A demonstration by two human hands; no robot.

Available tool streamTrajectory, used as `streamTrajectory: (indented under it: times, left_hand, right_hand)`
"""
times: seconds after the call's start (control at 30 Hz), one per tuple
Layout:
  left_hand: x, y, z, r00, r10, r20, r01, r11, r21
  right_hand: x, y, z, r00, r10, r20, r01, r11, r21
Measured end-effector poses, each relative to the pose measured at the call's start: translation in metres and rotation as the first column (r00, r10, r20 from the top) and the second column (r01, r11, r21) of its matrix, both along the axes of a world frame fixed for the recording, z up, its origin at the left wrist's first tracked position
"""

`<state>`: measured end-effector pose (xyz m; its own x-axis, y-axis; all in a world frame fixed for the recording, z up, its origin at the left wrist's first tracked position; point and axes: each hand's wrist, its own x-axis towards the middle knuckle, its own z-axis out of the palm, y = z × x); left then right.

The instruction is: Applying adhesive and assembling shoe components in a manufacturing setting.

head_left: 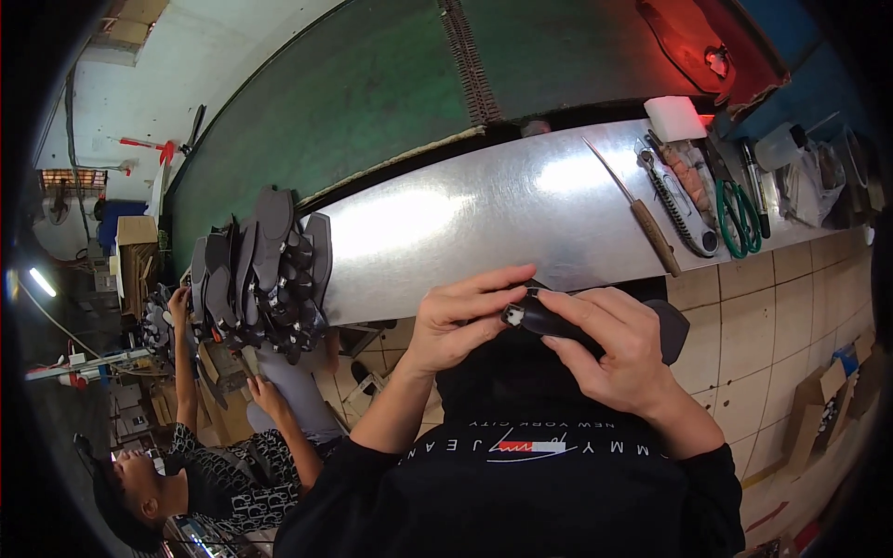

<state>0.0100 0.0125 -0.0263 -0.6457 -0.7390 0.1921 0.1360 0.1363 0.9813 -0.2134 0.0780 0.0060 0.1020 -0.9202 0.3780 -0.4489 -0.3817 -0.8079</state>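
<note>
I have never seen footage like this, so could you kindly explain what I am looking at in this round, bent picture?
There is no machine here: a person wears a wide camera on the head, looking down, which bends straight edges. The left hand and right hand together hold a small black shoe part above the lap. Ahead is a shiny metal bench. On its right end lie a knife, green scissors, a white block and other small tools. At its left end stands a stack of dark soles. Lower left, a co-worker reaches toward that stack.
</note>
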Motion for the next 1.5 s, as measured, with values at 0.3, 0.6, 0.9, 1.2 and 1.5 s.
streamTrajectory:
  times: [0.3, 0.6, 0.9, 1.2, 1.5]
  left_hand:
    - [-0.012, 0.008, 0.005, 0.991, 0.032, 0.126, -0.034, 0.999, 0.008]
    - [-0.021, 0.018, -0.003, 0.985, 0.082, 0.151, -0.133, 0.919, 0.37]
    - [-0.027, 0.021, 0.001, 0.975, 0.116, 0.191, -0.187, 0.889, 0.417]
    - [-0.03, 0.012, -0.008, 0.965, 0.126, 0.229, -0.203, 0.913, 0.355]
    - [-0.035, 0.007, -0.002, 0.96, 0.159, 0.229, -0.247, 0.863, 0.44]
  right_hand:
    - [-0.002, -0.002, -0.003, 0.998, 0.032, -0.06, -0.026, 0.996, 0.089]
    - [0.0, -0.002, -0.03, 0.986, -0.004, 0.168, -0.038, 0.969, 0.244]
    - [-0.011, -0.01, -0.024, 0.977, 0.161, -0.139, -0.14, 0.979, 0.148]
    - [-0.009, -0.009, -0.025, 0.985, 0.153, -0.081, -0.136, 0.973, 0.188]
    - [0.001, -0.005, -0.045, 1.0, -0.012, -0.023, 0.014, 0.995, 0.095]
